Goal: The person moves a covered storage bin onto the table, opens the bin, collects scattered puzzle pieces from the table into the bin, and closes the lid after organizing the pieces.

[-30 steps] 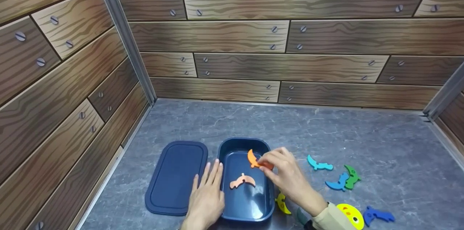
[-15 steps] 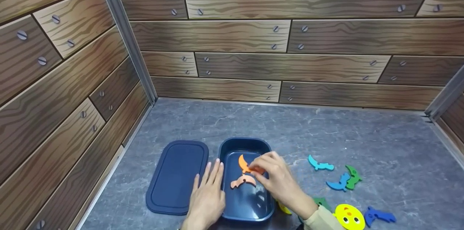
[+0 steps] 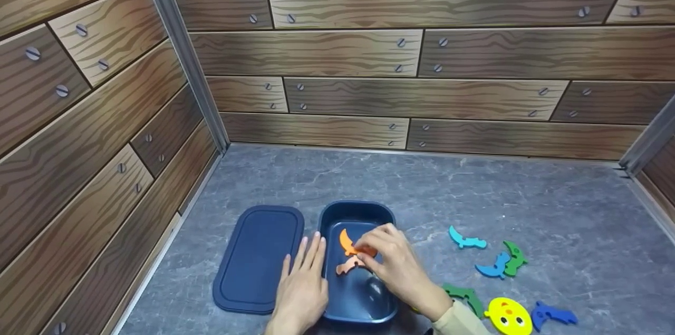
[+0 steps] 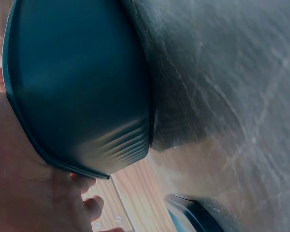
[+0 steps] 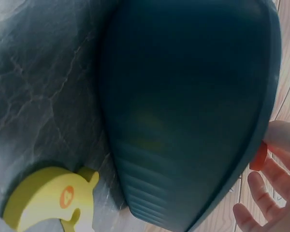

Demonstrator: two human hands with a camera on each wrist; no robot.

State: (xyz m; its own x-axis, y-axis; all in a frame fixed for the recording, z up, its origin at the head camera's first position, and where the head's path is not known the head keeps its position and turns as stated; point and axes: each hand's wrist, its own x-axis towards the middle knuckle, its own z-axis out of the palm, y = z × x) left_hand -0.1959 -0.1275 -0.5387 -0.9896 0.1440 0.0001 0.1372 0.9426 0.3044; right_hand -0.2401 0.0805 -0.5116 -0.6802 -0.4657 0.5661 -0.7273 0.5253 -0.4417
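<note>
An open dark blue box (image 3: 354, 298) stands on the table. Inside it lies a peach crescent-shaped toy piece (image 3: 345, 266), partly covered by fingers. My right hand (image 3: 395, 264) reaches over the box and pinches an orange crescent-shaped toy piece (image 3: 345, 242) just above the peach one. In the right wrist view, an end of the orange piece (image 5: 259, 157) shows past the rim. With straight fingers, my left hand (image 3: 301, 290) rests along the box's left rim. The left wrist view has that hand (image 4: 34, 179) against the box wall (image 4: 82, 82).
A dark blue lid (image 3: 258, 261) lies left of the box. To the right are a turquoise piece (image 3: 466, 241), blue piece (image 3: 494, 266), green pieces (image 3: 514, 258), yellow face disc (image 3: 509, 316) and dark blue piece (image 3: 551, 315). A yellow piece (image 5: 53, 198) lies beside the box.
My right hand has moved left and slightly down over the box, bringing the orange toy piece to the peach one. My left hand has stayed in place.
</note>
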